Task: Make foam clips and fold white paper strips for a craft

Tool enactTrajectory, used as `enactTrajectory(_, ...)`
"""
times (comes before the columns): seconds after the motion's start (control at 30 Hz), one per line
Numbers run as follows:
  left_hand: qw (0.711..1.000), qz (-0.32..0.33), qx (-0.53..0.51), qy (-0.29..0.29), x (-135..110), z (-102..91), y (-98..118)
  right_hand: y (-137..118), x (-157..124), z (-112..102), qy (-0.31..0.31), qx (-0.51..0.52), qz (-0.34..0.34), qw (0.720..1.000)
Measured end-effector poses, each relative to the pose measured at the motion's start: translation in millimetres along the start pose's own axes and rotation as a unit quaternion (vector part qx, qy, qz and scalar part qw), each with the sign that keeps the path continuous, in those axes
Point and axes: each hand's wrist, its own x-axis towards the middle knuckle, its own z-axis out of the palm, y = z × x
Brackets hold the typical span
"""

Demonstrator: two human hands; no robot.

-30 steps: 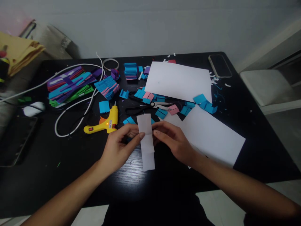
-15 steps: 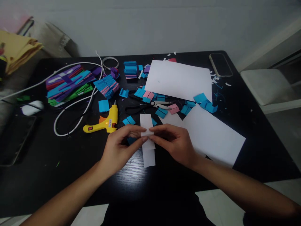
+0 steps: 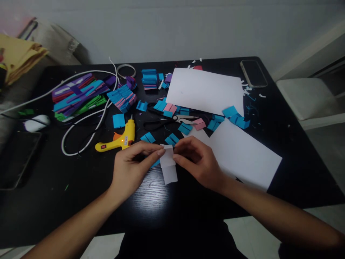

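A creased white paper strip (image 3: 168, 158) is in front of me, its lower part hanging down toward the table's near side. My left hand (image 3: 134, 162) pinches the strip's upper left edge between thumb and fingers. At the opposite edge, my right hand (image 3: 199, 162) has its thumb and curled fingers closed on the paper. Small folded blue paper pieces (image 3: 171, 139) lie just beyond the fingers. Left of them rests a yellow glue gun (image 3: 126, 137) with a small orange light lit. Scissors (image 3: 159, 124) with black handles are partly covered by paper pieces.
White sheets (image 3: 205, 90) lie at the back and a further white sheet (image 3: 242, 154) at the right. Bundled coloured paper strips (image 3: 78, 94), a white cable (image 3: 62, 144) and a mouse (image 3: 36, 123) occupy the left. A phone (image 3: 253, 73) sits at the far right corner.
The strip's upper part, which stood up beyond my fingers, is now folded down, so the strip looks shorter. My left hand has shifted slightly left and the right fingers have moved a little apart from it.
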Motion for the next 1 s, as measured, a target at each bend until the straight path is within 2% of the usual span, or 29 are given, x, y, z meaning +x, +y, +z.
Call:
enactTrajectory(0.17,1.0,0.015,-0.014,0.016,-1.8,0.1,-1.4,-1.9,0.0,0.8,-0.032,0.027,0.037,0.998)
enactTrajectory(0.53,0.998,0.044,-0.031,-0.015,-2.9,-1.3,0.8,-0.1,3.0,-1.3,-0.03,0.022,0.047,0.998)
enactTrajectory(0.77,0.994,0.018,-0.104,0.008,-2.5,3.2,0.7,-1.9,2.5,-1.2,-0.049,0.0,0.058,0.997)
enactTrajectory(0.87,0.996,0.023,-0.081,-0.004,-3.0,2.3,0.8,-1.7,0.5,-0.6,-0.044,-0.026,0.038,0.998)
enactTrajectory(1.0,0.997,0.063,-0.027,-0.031,-3.2,-0.7,1.5,-2.2,-2.8,1.3,0.001,-0.029,-0.019,0.999)
